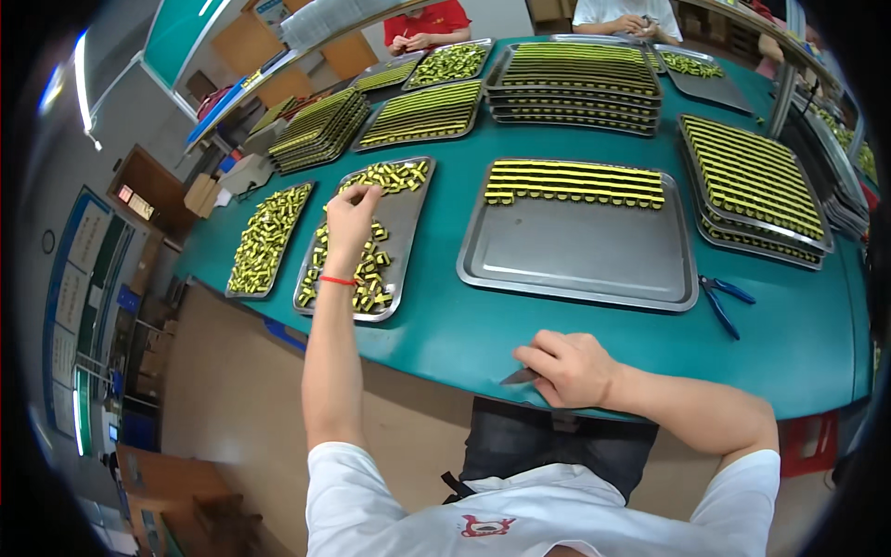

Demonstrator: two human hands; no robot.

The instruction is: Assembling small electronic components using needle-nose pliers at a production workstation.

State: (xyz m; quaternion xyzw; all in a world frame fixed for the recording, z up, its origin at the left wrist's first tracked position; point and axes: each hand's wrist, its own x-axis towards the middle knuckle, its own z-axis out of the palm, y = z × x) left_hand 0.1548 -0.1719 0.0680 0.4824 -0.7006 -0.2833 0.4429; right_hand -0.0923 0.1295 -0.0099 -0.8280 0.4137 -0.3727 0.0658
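My left hand (352,219) is over a metal tray of loose yellow-and-black parts (373,280), its fingers pinched together. Whether a part is between those fingertips is too small to tell. Close to the table's front edge, my right hand (574,369) is closed around a small dark pointed blade (521,376), tip toward the left. Beyond it sits a larger metal tray (585,251), with rows of the same yellow-and-black parts (575,182) lined up along its far side and bare metal nearer me.
Another tray of loose parts (267,241) lies at the left. Blue-handled pliers (726,302) rest right of the large tray. Stacked filled trays stand at the back (575,88), back left (320,130) and right (756,190). Two people work across the green table (427,345).
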